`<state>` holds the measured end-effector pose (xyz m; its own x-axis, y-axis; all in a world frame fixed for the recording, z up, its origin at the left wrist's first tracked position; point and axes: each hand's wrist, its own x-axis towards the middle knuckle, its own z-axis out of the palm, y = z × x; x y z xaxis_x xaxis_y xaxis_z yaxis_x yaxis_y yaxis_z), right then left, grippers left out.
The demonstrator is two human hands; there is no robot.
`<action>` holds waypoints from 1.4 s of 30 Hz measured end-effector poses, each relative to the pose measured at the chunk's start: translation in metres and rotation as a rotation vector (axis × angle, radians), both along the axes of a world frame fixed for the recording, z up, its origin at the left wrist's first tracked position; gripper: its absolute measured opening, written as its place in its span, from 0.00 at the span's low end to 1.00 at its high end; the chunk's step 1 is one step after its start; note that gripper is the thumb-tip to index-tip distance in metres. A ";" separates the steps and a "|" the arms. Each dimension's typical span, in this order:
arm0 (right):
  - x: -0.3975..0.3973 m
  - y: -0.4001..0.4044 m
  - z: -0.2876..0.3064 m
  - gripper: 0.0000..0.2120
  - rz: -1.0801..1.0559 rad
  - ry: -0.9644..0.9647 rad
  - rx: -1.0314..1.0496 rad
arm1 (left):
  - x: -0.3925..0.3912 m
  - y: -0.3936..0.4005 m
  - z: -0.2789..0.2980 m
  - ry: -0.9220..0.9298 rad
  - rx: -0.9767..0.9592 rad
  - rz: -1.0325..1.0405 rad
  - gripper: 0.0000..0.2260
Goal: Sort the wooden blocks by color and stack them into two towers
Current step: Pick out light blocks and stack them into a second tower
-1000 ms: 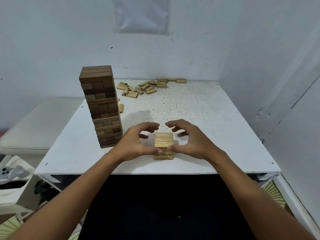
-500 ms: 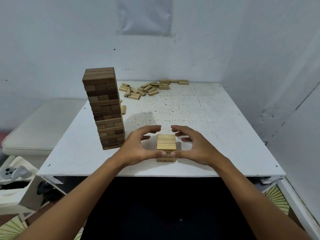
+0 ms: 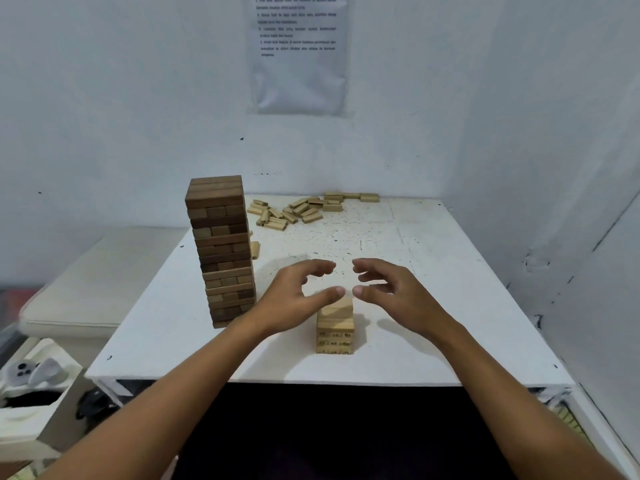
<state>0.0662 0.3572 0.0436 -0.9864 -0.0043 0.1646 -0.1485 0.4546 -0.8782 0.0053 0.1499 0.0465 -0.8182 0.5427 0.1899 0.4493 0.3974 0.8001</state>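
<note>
Head view: light tower [image 3: 335, 329] beneath fingers [image 3: 320, 267].

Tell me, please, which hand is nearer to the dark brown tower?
Left. The left hand hovers just right of the dark brown tower; the right hand is farther right, beyond the light stack.

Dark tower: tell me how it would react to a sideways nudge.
The dark tower is tall on a narrow base, so it would probably tip. Its loose stacked layers already look slightly uneven, so blocks would likely slide apart and scatter.
</note>
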 end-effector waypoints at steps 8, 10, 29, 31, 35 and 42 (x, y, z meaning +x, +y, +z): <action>-0.009 0.008 0.011 0.15 -0.008 0.013 -0.002 | -0.004 0.010 0.009 0.051 -0.065 0.051 0.26; -0.014 0.008 0.012 0.15 -0.003 0.018 0.010 | -0.003 0.011 0.009 0.065 -0.081 0.047 0.23; -0.043 -0.003 0.015 0.13 0.087 0.052 0.041 | 0.004 0.009 0.011 0.118 -0.099 0.054 0.22; -0.046 -0.004 0.015 0.12 0.084 0.058 0.039 | 0.005 0.008 0.011 0.118 -0.095 0.053 0.22; -0.051 -0.004 0.015 0.11 0.083 0.064 0.044 | 0.005 0.006 0.012 0.136 -0.113 0.045 0.22; -0.070 -0.004 0.024 0.10 0.087 0.065 0.040 | -0.003 0.006 0.006 0.119 -0.118 0.069 0.23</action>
<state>-0.0038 0.3536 0.0671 -0.9692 -0.0970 0.2263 -0.2450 0.4716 -0.8471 0.0025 0.1559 0.0529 -0.8295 0.5107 0.2261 0.5069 0.5185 0.6886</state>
